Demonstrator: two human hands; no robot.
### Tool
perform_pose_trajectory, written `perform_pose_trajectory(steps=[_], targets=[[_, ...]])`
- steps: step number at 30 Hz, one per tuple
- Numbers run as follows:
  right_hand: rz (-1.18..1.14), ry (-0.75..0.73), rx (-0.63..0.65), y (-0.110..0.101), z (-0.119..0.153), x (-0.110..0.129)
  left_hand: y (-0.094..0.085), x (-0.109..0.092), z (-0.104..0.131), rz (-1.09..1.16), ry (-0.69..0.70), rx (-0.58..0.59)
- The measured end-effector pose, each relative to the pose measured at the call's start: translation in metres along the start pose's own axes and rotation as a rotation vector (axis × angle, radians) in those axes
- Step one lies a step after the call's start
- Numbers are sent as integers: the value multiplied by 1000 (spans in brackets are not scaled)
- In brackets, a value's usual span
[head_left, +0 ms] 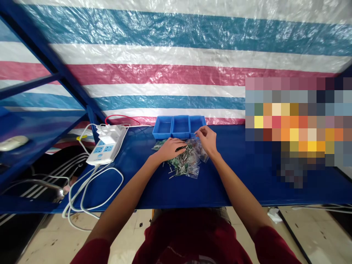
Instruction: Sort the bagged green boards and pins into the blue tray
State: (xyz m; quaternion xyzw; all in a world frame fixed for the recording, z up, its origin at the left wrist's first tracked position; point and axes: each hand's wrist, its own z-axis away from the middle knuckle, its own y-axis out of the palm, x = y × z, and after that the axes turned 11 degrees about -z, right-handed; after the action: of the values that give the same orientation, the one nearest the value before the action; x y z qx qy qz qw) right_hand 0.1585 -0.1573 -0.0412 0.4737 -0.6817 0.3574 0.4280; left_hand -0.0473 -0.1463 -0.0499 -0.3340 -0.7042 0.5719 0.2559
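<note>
A heap of thin metal pieces [181,161], which look like blind rivets, lies on the blue table with small clear plastic bags [193,170] around and under it. Over the heap's left side rests my left hand [171,149], its fingers stretched out and touching the pieces. Thumb and fingertips of my right hand [208,139] are pinched together at the front of the right-hand blue bin; whatever is between them is too small to name. Three blue plastic bins [162,135] stand side by side just behind the heap.
A white power strip [100,158] with plugged-in adapters sits at the left, its white cables looping over the table's front edge. A blue metal frame [68,82] rises on the left. Striped sheeting [170,75] hangs behind the table [176,196]. The right side is pixelated.
</note>
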Motion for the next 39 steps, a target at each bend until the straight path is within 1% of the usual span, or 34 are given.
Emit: perform_pose_trajectory(steps=[2, 5, 8, 11, 13, 14, 15, 16, 17, 18, 20, 22, 25, 28, 31, 34, 36, 37, 39], targets=[[56, 32, 30, -3, 0, -3, 2, 1, 2, 11, 8, 11], [200, 82, 104, 0, 2, -8, 3, 3, 2, 32, 10, 9], [310, 119, 140, 5, 2, -7, -5, 2, 1, 61, -29, -33], [247, 104, 131, 1, 1, 4, -20, -9, 11, 52, -92, -74], [151, 44, 114, -10, 7, 15, -28, -21, 26, 8, -79, -52], [88, 20, 139, -16, 13, 20, -30, -27, 36, -25, -56, -33], [34, -7, 177, -22, 21, 23, -29, -34, 46, -54, -20, -12], [9, -37, 247, -28, 30, 25, -27, -39, 56, -83, 6, 4], [17, -47, 336, -34, 40, 24, -23, -42, 64, -111, 18, 7], [30, -36, 388, -37, 50, 22, -18, -44, 71, -134, 28, 16], [68, 34, 479, -41, 66, 13, -7, -42, 79, -163, 15, 26], [103, 85, 505, -38, 73, 0, 1, -37, 78, -169, 2, 38], [129, 81, 485, -29, 70, -15, 5, -29, 68, -157, -11, 58], [108, 74, 442, -20, 64, -19, 5, -24, 59, -148, -29, 82], [48, 55, 344, -19, 59, -12, 5, -23, 57, -141, -27, 92], [12, -35, 235, -22, 48, 3, 2, -23, 57, -129, -25, 87], [-29, -71, 201, -21, 34, 13, -3, -24, 53, -107, -43, 64], [-49, -74, 186, -20, 26, 16, -7, -24, 49, -88, -68, 32], [-112, -52, 156, -14, 8, 20, -14, -23, 36, -34, -159, -82]])
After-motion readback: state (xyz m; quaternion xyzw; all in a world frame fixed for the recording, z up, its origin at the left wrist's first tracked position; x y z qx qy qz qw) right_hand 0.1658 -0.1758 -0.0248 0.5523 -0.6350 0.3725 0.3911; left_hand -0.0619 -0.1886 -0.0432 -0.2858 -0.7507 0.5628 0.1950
